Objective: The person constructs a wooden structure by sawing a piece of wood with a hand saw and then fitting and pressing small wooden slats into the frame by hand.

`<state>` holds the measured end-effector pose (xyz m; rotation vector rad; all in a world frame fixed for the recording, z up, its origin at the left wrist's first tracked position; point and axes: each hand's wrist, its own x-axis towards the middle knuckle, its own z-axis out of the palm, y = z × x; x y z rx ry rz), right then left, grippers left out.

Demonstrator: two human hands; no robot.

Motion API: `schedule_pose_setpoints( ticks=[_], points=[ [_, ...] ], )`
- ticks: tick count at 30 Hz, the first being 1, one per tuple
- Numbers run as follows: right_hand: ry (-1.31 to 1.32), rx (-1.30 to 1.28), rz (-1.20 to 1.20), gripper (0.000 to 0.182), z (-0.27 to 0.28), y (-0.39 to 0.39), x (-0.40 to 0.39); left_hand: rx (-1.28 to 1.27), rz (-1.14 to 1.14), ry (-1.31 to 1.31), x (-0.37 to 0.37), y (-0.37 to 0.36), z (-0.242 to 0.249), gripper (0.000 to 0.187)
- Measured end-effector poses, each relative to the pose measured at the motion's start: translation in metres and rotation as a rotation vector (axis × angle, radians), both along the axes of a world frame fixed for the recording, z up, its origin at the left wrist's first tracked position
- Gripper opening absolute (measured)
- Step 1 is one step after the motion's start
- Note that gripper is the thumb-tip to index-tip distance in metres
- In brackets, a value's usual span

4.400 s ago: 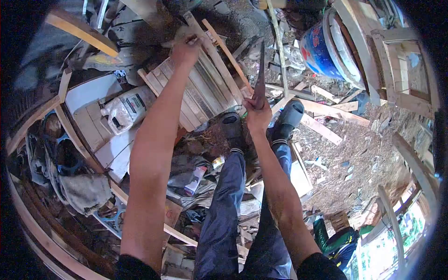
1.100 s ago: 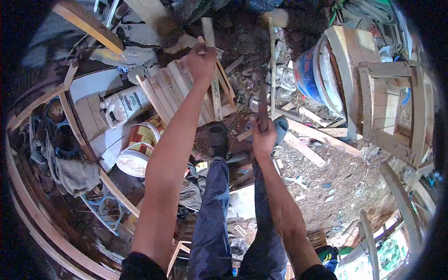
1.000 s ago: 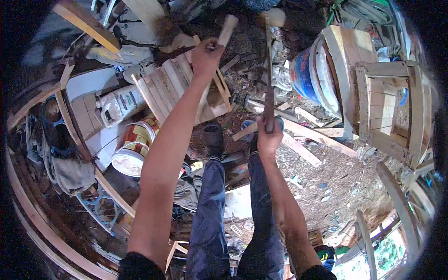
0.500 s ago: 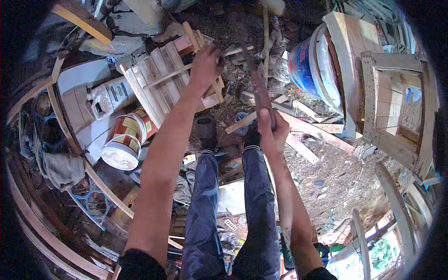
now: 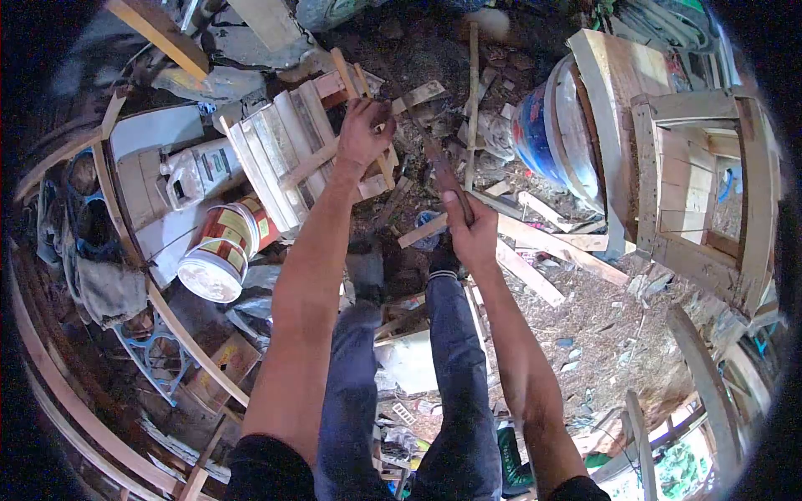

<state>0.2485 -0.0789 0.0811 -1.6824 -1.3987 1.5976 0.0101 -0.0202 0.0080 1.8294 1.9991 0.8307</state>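
While you stand over the rubble, your two legs in dark blue trousers [image 5: 434, 392] fill the near middle of the view, with one black boot [image 5: 443, 260] planted among wood chips. Just beyond it, your right hand [image 5: 470, 235] is wrapped tightly around the handle of a long dark blade [image 5: 434, 159]; the fingers are pressed together on the grip, and the flat, dull, rusty-looking metal slants up and to the left, its tip close to your other hand. Your left hand [image 5: 362, 134] is further off, fingers curled shut on a thin pale wooden strip [image 5: 334, 150] that runs slantwise across a slatted wooden panel [image 5: 288, 154]. That strip is narrow, straight and rough-sawn, lying on the panel's weathered grey-brown slats in the far middle of the scene.

To the left, near the panel, a paint tin [image 5: 221, 259] with a red and yellow label lies tipped on its side, showing a pale round end. Beside it sits a white plastic jug [image 5: 196, 171]. Loose offcuts [image 5: 535, 250] and sawdust cover the ground to the right. Further right, a blue barrel [image 5: 547, 134] leans against an open wooden crate [image 5: 693, 184] of bare planks.
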Motion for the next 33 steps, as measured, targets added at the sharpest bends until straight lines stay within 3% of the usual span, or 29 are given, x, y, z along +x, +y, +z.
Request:
schedule_pose_setpoints(
  ticks=[8, 12, 14, 17, 18, 19, 22, 33],
  points=[
    [-0.083, 0.031, 0.04, 0.036, 0.003, 0.001, 0.001, -0.04, 0.012, -0.075, 0.0, 0.001, -0.004, 0.025],
    [-0.021, 0.09, -0.111, 0.037, 0.002, -0.002, -0.004, 0.015, 0.022, -0.071, -0.003, 0.006, -0.004, 0.029],
    [-0.086, 0.074, -0.109, 0.039, -0.002, 0.004, -0.009, 0.004, -0.102, 0.216, -0.017, 0.014, -0.014, 0.03],
    [-0.059, 0.107, -0.154, 0.042, -0.009, 0.012, -0.018, -0.101, -0.172, 0.182, -0.029, 0.028, -0.016, 0.031],
    [-0.113, 0.019, -0.129, 0.042, -0.006, 0.017, -0.021, -0.217, -0.166, -0.004, -0.031, 0.031, -0.005, 0.032],
    [-0.118, 0.007, -0.128, 0.042, -0.001, 0.018, -0.022, -0.23, -0.166, -0.009, -0.032, 0.027, -0.009, 0.032],
    [-0.107, 0.032, -0.174, 0.041, 0.001, 0.027, -0.039, -0.105, -0.088, 0.254, -0.043, 0.03, -0.006, 0.033],
    [-0.087, 0.034, -0.198, 0.042, -0.002, 0.035, -0.079, -0.04, -0.041, 0.058, -0.041, 0.043, 0.006, 0.023]
  ],
)
